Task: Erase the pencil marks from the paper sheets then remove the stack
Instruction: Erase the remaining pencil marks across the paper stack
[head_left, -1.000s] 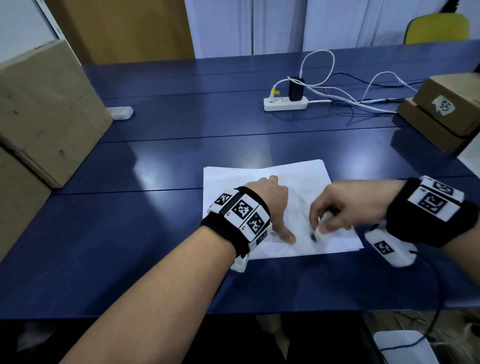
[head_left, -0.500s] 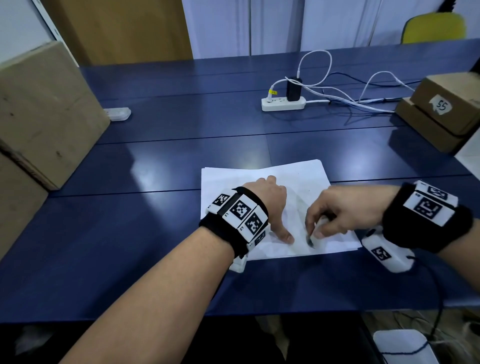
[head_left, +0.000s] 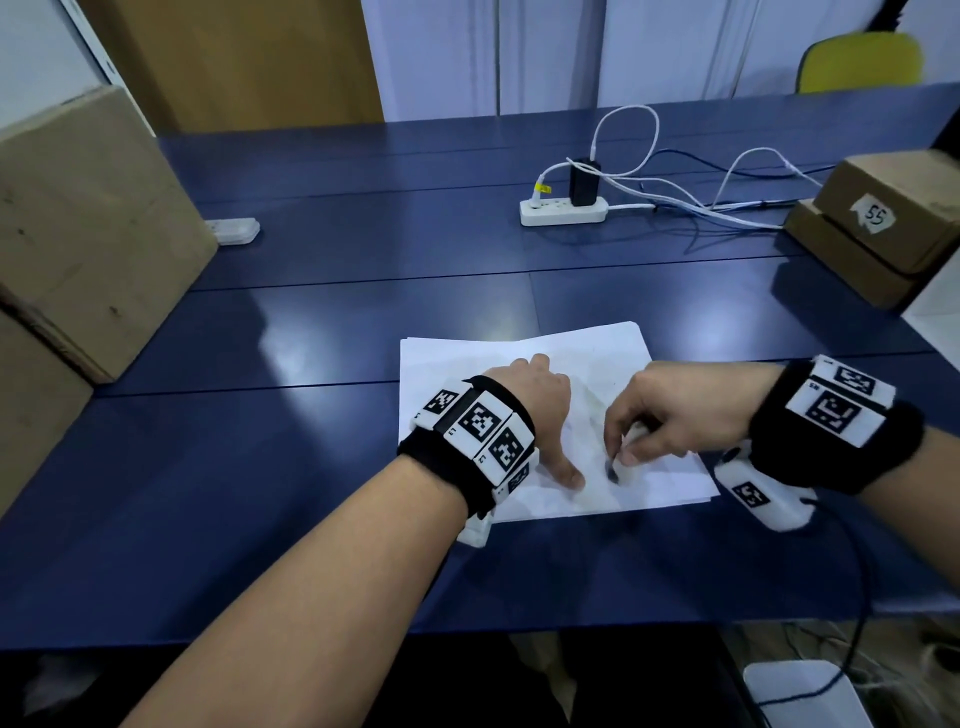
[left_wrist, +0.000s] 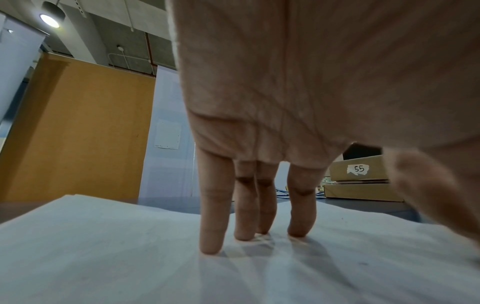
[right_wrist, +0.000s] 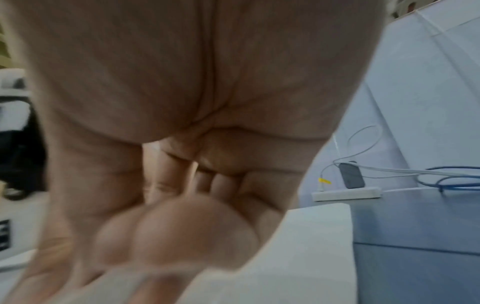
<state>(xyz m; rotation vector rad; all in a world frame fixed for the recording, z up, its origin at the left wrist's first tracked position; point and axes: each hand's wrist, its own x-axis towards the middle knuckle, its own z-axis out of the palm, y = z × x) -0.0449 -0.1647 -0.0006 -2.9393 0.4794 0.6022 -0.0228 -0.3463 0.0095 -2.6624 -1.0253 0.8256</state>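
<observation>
A stack of white paper sheets (head_left: 587, 358) lies on the blue table (head_left: 311, 467) in front of me, with faint grey pencil smudges near its middle. My left hand (head_left: 540, 410) presses flat on the paper (left_wrist: 103, 246), its straight fingertips (left_wrist: 210, 244) planted on the sheet and the thumb spread to the right. My right hand (head_left: 670, 415) pinches a small white eraser (head_left: 621, 465) whose dark tip touches the paper just right of the left thumb. In the right wrist view the curled fingers (right_wrist: 176, 226) are blurred and hide the eraser.
A white power strip (head_left: 563, 210) with a black charger and loose cables sits at the back. Cardboard boxes (head_left: 883, 218) marked 55 stand at the right, and a large cardboard box (head_left: 88, 228) at the left. A small white device (head_left: 234, 231) lies beside the large box.
My right hand with the eraser has slid a little left across the paper toward the left thumb. The left hand has kept pressing in the same spot.
</observation>
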